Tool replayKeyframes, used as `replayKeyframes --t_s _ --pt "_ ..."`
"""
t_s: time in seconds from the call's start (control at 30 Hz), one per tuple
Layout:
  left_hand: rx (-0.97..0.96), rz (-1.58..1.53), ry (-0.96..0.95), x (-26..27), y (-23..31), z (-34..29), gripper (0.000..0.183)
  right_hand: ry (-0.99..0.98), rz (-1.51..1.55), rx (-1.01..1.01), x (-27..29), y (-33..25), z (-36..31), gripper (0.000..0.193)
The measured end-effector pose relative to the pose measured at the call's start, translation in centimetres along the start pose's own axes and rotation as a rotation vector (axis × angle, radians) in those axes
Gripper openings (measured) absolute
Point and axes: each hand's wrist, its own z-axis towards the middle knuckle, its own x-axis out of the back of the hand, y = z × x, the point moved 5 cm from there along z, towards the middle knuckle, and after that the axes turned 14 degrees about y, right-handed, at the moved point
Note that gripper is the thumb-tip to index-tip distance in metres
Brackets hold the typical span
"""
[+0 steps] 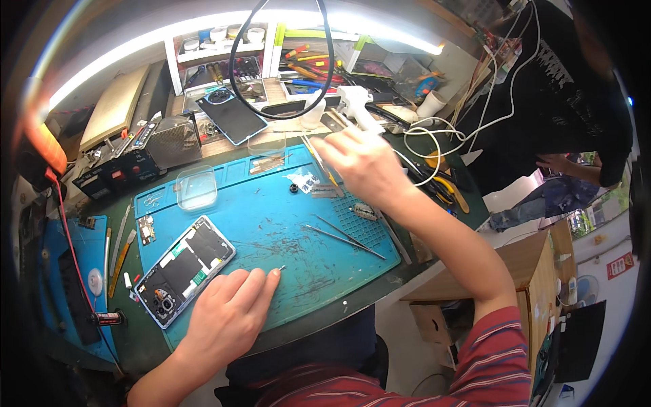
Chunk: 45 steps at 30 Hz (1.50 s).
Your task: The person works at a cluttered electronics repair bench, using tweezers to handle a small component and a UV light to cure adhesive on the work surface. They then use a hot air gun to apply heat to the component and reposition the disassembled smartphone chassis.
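Note:
My left hand [229, 313] rests low over the blue work mat [264, 224], fingers curled. A tiny silvery part [282, 267] shows at its fingertips. Just left of it lies an opened phone [184, 271], its inner black and green parts and camera module exposed. My right hand [366, 166] reaches over the mat's far edge, its fingers curled but smeared by motion. Beside these fingers is a thin yellow-and-white stick-like tool [324, 163]; whether they touch it is unclear. Tweezers [344, 241] lie on the mat, nearer than the right hand.
A clear plastic box [196, 188] stands at the mat's far left. Behind it, another phone [232, 117] leans near a black cable loop [234, 64]. Pliers [444, 190] and white cables [468, 139] crowd the right. Another person in black [542, 102] stands beyond the bench.

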Motion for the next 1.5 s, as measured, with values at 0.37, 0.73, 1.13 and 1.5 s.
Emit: replayKeyframes --t_s 0.37,0.73,1.13,1.5 --pt "-0.058 0.013 0.038 0.3 0.1 0.3 0.047 -0.214 0.010 -0.752 7.8 3.8 -8.1 0.080" --pt "-0.054 0.003 0.054 0.2 0.0 0.3 0.048 0.032 0.135 -0.643 10.7 2.5 -7.9 0.072" --pt "-0.036 -0.010 0.042 0.3 0.0 0.3 0.047 -0.104 0.755 -0.297 11.3 -5.1 -7.1 0.053" --pt "0.037 -0.036 0.001 0.2 0.0 0.1 0.051 0.110 0.584 -0.194 10.6 -6.8 -9.6 0.060"
